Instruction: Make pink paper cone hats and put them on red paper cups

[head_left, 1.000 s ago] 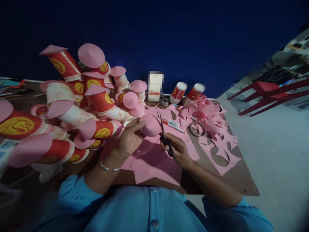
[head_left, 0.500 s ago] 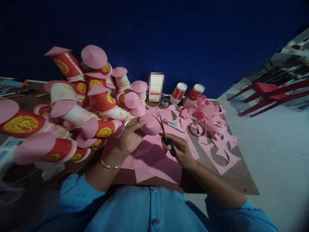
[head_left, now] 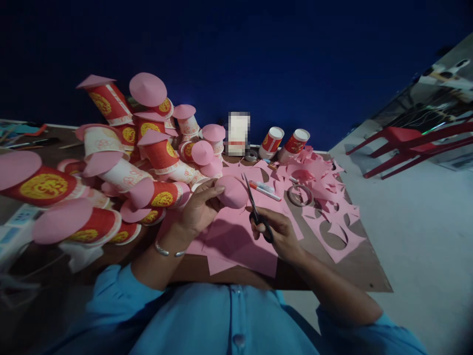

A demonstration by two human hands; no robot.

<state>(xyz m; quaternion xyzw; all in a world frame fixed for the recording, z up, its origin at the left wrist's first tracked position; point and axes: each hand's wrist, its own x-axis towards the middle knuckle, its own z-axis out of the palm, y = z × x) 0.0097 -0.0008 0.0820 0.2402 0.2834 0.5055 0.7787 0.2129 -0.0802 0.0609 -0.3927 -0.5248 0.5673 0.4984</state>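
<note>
A pink paper cone [head_left: 234, 192] is pinched at its left edge by my left hand [head_left: 201, 207], thumb on top. My right hand [head_left: 279, 229] grips black-handled scissors [head_left: 254, 201], their blades pointing up and away, just right of the cone. The blades look slightly parted; whether they touch the paper I cannot tell. Below both hands lie flat pink paper sheets [head_left: 240, 251]. To the left, red and white paper cups [head_left: 162, 153] with pink cone tops are piled up.
Beyond the hands lie markers [head_left: 265, 190], a tape roll [head_left: 300, 195] and cut pink scraps [head_left: 332, 227]. Two paper cups [head_left: 271, 143] stand by the dark blue wall [head_left: 295, 64], near a blurred white box [head_left: 239, 133]. A red plastic chair [head_left: 406, 143] stands on the floor at right.
The view has shifted slightly. My right hand and the scissors have moved a little to the right, away from the cone. The left hand keeps its hold on the cone.
</note>
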